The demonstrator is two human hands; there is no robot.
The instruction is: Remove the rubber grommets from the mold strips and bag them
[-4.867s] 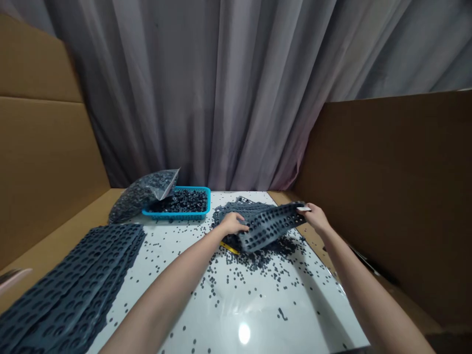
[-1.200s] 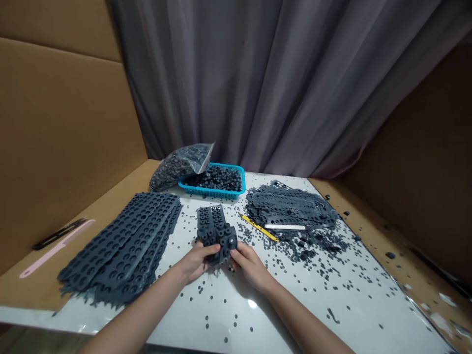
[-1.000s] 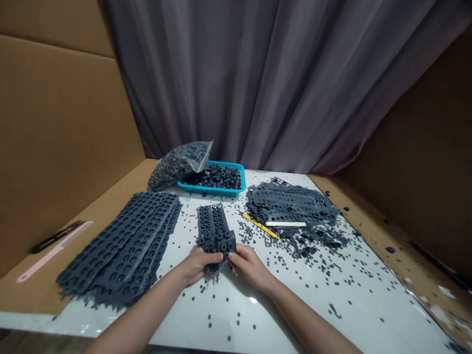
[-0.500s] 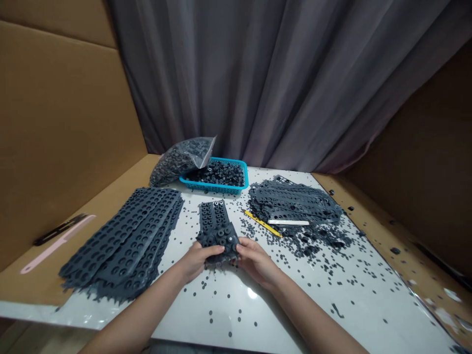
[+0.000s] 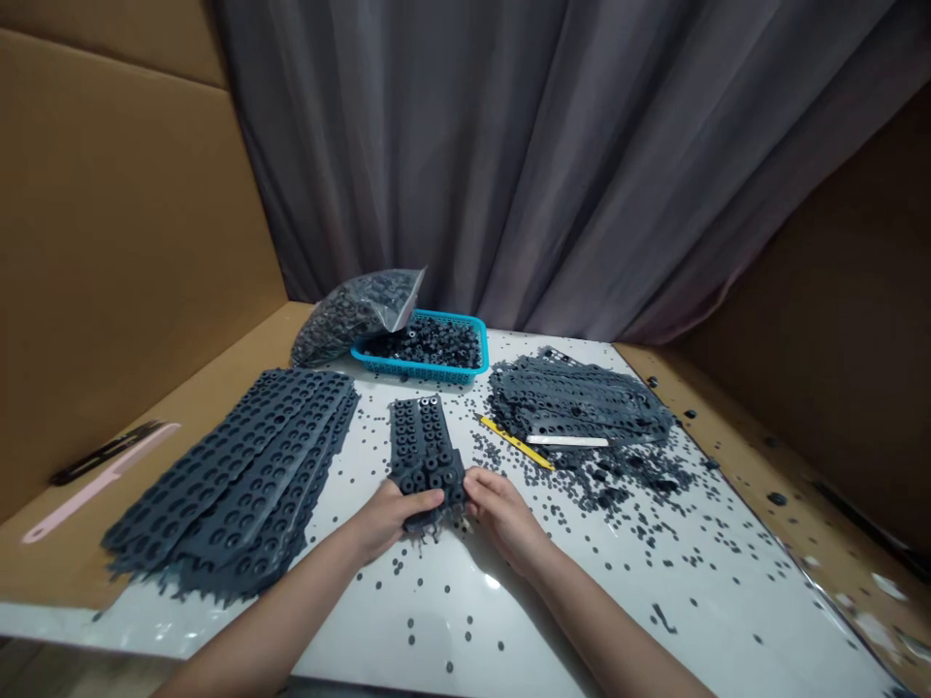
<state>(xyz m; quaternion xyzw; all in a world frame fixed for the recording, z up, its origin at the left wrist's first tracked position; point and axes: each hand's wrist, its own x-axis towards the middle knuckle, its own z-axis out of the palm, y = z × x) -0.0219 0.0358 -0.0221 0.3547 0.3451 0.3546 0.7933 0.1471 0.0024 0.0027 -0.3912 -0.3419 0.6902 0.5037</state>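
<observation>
A dark grey rubber strip (image 5: 422, 446) studded with small rings lies on the white table (image 5: 553, 601), pointing away from me. My left hand (image 5: 389, 519) grips its near end from the left, fingers curled over the edge. From the right, my right hand (image 5: 501, 514) pinches the same end. Both hands are closed on the strip.
A stack of emptied grey strips (image 5: 233, 475) lies to the left, another pile of strips (image 5: 582, 412) to the right with a white stick (image 5: 567, 442) and a yellow tool (image 5: 516, 444). A blue basket (image 5: 426, 349), a bag of rings (image 5: 349, 310), loose bits and a pink comb (image 5: 94, 480) surround them.
Several seconds ago both hands lifted a strip from the right pile; it now lies in the middle. Over the last second the hands kept working its near end with small shifts.
</observation>
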